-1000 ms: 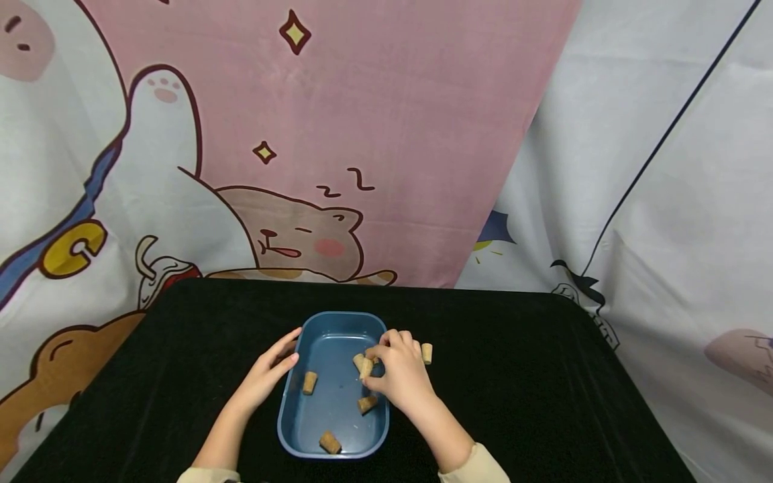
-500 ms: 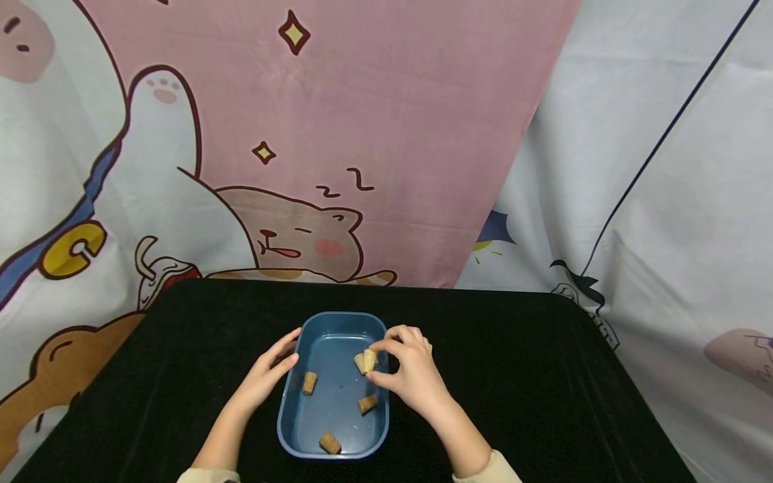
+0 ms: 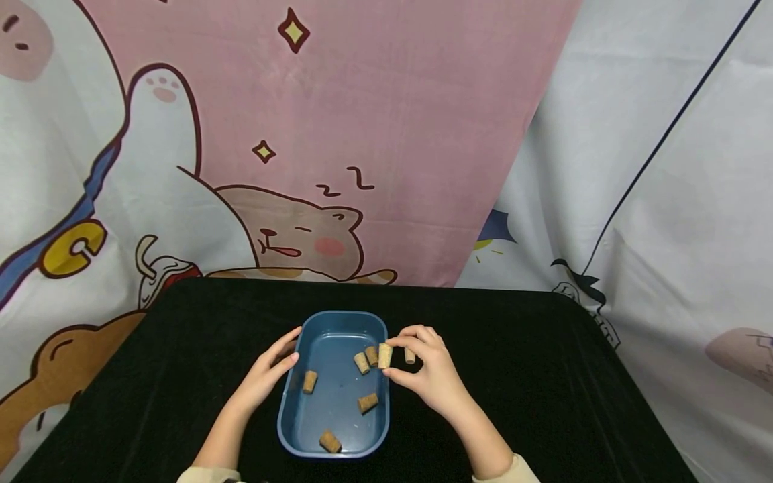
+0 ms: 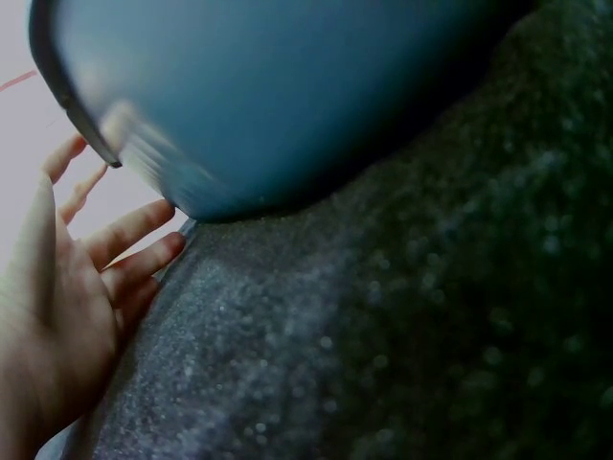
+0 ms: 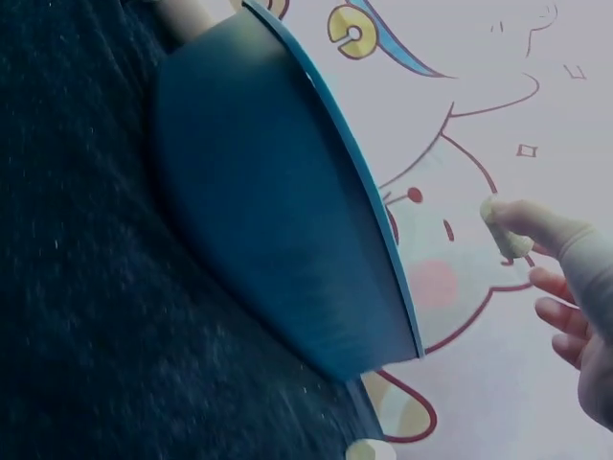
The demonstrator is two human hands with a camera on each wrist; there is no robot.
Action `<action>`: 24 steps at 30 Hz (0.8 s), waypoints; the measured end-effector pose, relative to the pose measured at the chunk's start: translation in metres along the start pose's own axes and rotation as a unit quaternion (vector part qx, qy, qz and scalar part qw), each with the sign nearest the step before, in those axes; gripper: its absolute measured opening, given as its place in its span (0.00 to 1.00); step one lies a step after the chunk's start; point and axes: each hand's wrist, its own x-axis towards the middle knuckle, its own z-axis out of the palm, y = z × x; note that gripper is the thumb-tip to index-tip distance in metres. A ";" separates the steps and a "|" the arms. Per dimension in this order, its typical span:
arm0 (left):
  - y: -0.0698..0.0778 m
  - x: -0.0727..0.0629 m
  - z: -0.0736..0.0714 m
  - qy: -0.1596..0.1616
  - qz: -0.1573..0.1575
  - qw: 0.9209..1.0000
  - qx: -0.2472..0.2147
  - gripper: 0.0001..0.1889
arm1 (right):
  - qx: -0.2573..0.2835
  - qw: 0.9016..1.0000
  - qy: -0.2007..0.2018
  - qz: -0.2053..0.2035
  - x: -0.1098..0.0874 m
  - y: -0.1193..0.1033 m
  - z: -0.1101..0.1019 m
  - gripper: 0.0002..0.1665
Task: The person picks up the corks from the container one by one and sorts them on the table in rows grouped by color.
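Observation:
My right hand (image 3: 430, 367) pinches a pale cork stopper (image 3: 385, 356) between thumb and index finger, above the right rim of a blue rectangular tub (image 3: 345, 451). In the right wrist view the held cork (image 5: 506, 230) shows higher than the tub's edge. My left hand (image 3: 269, 372) lies against the tub's left side, fingers extended and spread; the left wrist view shows its fingertips (image 4: 170, 244) at the tub's outer wall. Inside the tub lie several corks: a pair (image 3: 362, 363) near the right wall, one (image 3: 310, 382) at left, one (image 3: 367, 403) at right, one (image 3: 330, 442) at the near end.
Another cork (image 3: 410, 355) stands on the black cloth just right of the tub, partly behind my right hand. The black-covered table (image 3: 519, 389) extends to both sides. A cartoon-printed curtain (image 3: 423, 134) hangs behind its far edge.
My right hand has lifted the pinched cork from among the others in the tub and moved right, to the rim. The left hand has stayed at the tub's side.

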 end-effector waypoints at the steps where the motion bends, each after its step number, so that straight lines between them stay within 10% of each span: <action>1: 0.000 0.000 0.000 0.000 -0.004 1.000 0.002 0.27 | 0.004 1.000 0.002 0.002 -0.001 0.002 -0.002 0.24; 11: 0.035 -0.007 0.001 -0.007 -0.022 1.000 0.004 0.27 | 0.053 0.998 0.025 0.009 -0.006 0.022 -0.016 0.24; 24: 0.035 -0.007 0.001 -0.006 -0.026 1.000 0.003 0.27 | 0.076 0.996 0.033 0.020 -0.009 0.053 -0.030 0.23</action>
